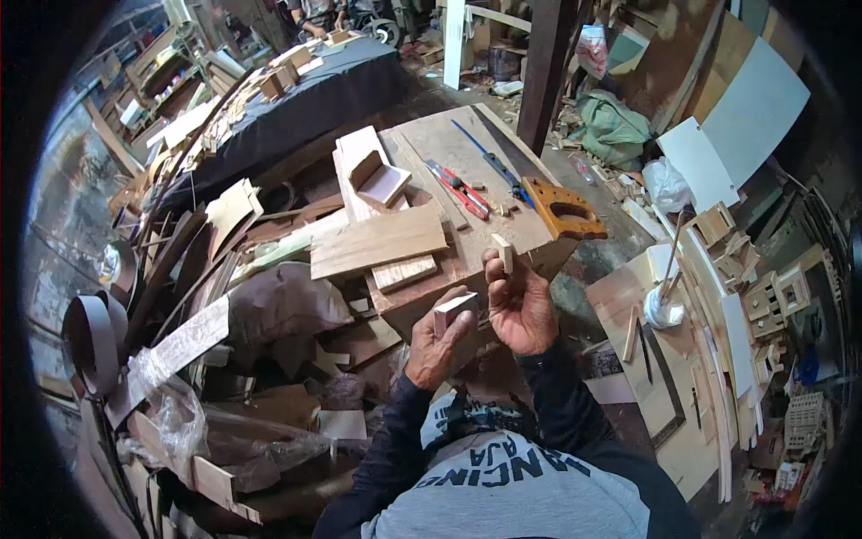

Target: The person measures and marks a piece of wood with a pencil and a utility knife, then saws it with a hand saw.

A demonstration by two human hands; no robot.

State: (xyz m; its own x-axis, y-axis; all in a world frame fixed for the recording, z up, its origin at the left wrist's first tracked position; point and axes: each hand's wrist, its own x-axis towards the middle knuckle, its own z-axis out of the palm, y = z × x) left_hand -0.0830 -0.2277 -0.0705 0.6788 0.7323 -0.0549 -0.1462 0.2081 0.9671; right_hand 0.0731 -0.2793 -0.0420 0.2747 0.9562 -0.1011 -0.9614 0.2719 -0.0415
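My left hand (433, 349) is closed around a small block (455, 305) with a pale top and a brownish side. Just to its right, my right hand (521, 310) pinches a small, light piece of wood (503, 254), held upright between thumb and fingers. Both hands are raised at the near edge of a wooden workbench (431, 135). Beyond them on the bench lie a red utility knife (460, 190), a handsaw with an orange-brown wooden handle (566, 211), and a flat board (379, 241).
An angled wooden piece (377, 180) sits on boards at the bench's left. Scrap wood and plastic wrap (171, 404) crowd the left floor. A dark post (546, 76) stands behind the bench. Small wooden models (777, 292) line the right side. Another person (316, 16) is at a far cloth-covered table (332, 85).
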